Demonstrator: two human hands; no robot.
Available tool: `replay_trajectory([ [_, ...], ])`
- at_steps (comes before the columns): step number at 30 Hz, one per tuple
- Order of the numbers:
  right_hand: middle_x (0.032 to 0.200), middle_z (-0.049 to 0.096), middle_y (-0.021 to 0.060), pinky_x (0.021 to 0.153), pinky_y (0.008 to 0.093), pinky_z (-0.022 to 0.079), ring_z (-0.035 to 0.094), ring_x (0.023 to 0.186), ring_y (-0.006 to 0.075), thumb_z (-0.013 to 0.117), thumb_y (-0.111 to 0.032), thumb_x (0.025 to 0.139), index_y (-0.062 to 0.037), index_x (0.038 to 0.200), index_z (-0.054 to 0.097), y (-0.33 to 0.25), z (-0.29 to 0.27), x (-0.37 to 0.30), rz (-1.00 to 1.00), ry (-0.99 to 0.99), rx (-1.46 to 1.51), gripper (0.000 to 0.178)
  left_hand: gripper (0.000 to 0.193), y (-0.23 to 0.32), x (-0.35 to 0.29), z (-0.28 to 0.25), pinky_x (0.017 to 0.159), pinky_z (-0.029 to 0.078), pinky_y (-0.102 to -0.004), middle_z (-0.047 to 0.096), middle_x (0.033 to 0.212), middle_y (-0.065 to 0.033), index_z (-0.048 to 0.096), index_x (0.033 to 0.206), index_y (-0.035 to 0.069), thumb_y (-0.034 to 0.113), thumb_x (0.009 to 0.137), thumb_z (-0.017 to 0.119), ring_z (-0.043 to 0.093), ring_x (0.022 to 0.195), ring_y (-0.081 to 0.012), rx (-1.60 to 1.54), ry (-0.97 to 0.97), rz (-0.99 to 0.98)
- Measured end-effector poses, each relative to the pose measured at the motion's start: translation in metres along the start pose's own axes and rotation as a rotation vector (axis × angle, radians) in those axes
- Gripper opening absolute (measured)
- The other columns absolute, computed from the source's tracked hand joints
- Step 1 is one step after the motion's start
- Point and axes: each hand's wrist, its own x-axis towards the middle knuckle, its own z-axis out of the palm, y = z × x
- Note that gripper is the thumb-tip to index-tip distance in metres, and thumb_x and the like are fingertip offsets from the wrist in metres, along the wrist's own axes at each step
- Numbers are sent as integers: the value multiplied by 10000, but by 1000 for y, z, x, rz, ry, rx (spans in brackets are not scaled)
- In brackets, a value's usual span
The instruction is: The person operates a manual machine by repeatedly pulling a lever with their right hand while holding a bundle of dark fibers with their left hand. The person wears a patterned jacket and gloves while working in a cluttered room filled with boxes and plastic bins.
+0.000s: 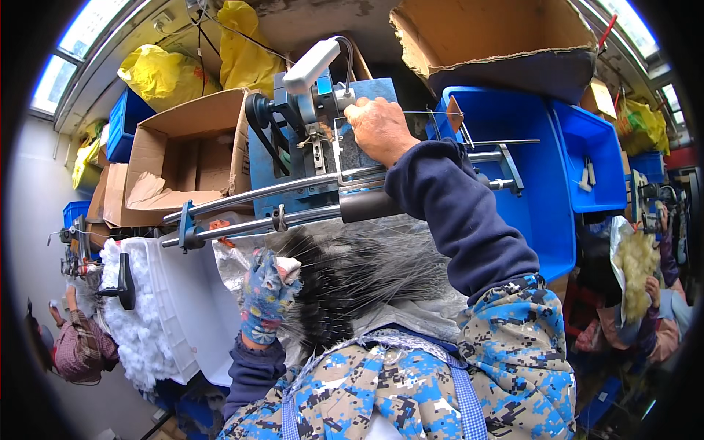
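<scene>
My bare right hand (381, 132) is at the spindle of a blue bench machine (293, 183), its fingers curled closed. A thin wire (431, 112) runs out from the hand to the right; the part inside the fingers is hidden. My left hand (265, 297), in a stained, patterned glove, is closed beside a bundle of thin wires with black bristles (323, 293). Something white (288, 268) shows at its fingers; I cannot tell what it is. The bundle lies across a grey sheet (422, 312) in front of me, below the machine's two steel rails (308, 214).
At left are an open cardboard box (238, 147) and a white tub (191, 315) beside white fluffy pieces (136, 323). Blue bins (513, 198) stand right of the machine, below a large carton (506, 66). Other people (81, 345) work at both sides.
</scene>
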Motion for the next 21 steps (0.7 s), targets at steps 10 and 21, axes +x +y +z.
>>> replay_trajectory([
  [10, 900, 629, 108, 766, 455, 415, 570, 885, 302, 524, -176, 782, -99, 909, 648, 6, 4, 9, 37, -102, 164, 193, 416, 7, -6, -1, 884, 427, -463, 528, 1157, -205, 618, 1026, 68, 123, 636, 752, 516, 1049, -405, -84, -108, 36],
  [21, 1194, 379, 171, 843, 460, 366, 379, 1094, 321, 664, -325, 747, 25, 1113, 535, 0, -25, -50, 106, -21, -13, 522, 320, 15, 2, -14, 849, 458, -430, 608, 965, -160, 636, 981, 59, 59, 667, 699, 570, 931, -348, -146, -90, -144],
])
